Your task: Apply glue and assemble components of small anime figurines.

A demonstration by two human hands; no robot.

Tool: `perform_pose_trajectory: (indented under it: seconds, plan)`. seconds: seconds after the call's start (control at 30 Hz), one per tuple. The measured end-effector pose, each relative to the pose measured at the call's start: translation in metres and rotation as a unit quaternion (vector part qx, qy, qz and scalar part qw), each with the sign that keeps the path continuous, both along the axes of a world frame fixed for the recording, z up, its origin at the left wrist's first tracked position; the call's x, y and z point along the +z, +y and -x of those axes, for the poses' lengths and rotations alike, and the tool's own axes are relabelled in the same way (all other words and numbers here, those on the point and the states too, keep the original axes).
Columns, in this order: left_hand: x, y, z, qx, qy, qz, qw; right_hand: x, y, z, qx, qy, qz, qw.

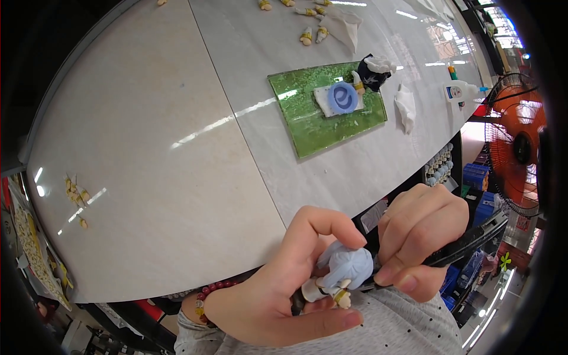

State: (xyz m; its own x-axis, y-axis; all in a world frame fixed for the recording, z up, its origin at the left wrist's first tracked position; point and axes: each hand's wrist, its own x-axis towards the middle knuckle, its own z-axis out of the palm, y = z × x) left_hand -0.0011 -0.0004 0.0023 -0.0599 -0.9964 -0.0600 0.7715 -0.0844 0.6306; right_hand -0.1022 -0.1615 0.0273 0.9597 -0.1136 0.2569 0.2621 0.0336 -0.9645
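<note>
My left hand (284, 290) is closed around a small figurine (345, 266) with a smooth light blue head or cap and a white body with yellow trim. Its thumb lies below the figurine and the bent index finger curls over the top. Close beside it, my right hand (420, 236) grips a long black tool (467, 239), whose rear end sticks out to the right. The tool's working end is mostly hidden behind the fingers, near the figurine's blue part; whether it touches cannot be told. Both hands are just past the table's near edge, above my lap.
A green glass plate (307, 127) on the table (160, 195) bears a round blue cup (342, 97) on a white pad. Small yellow-banded pieces (306, 36) lie far off, others (76, 194) at left. Crumpled tissue (405, 108), a white glue bottle (461, 92) and an orange fan (515, 133) are rightward.
</note>
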Motion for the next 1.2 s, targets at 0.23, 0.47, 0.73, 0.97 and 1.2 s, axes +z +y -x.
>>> perform_pose_trajectory:
  seconds: [0.23, 0.47, 0.73, 0.97, 1.2]
  plan:
    - [0.000, 0.001, 0.001, 0.001, 0.012, -0.002, 1.000, 0.002, 0.005, 0.004, -0.050, 0.024, -0.009, 0.998]
    - [-0.005, 0.000, 0.005, 0.029, -0.009, 0.003, 1.000, -0.007, 0.007, 0.012, -0.064, 0.021, -0.012, 0.998]
    - [-0.005, -0.002, 0.005, 0.043, -0.010, 0.028, 0.999, -0.005, 0.015, 0.023, -0.129, 0.007, -0.063, 0.990]
    - [-0.003, -0.001, 0.004, 0.001, 0.008, 0.016, 1.000, -0.006, 0.017, 0.024, -0.128, -0.002, -0.057, 0.990]
    - [-0.003, 0.002, 0.006, 0.014, 0.033, -0.017, 0.999, -0.012, 0.028, 0.018, -0.180, -0.047, -0.015, 0.983]
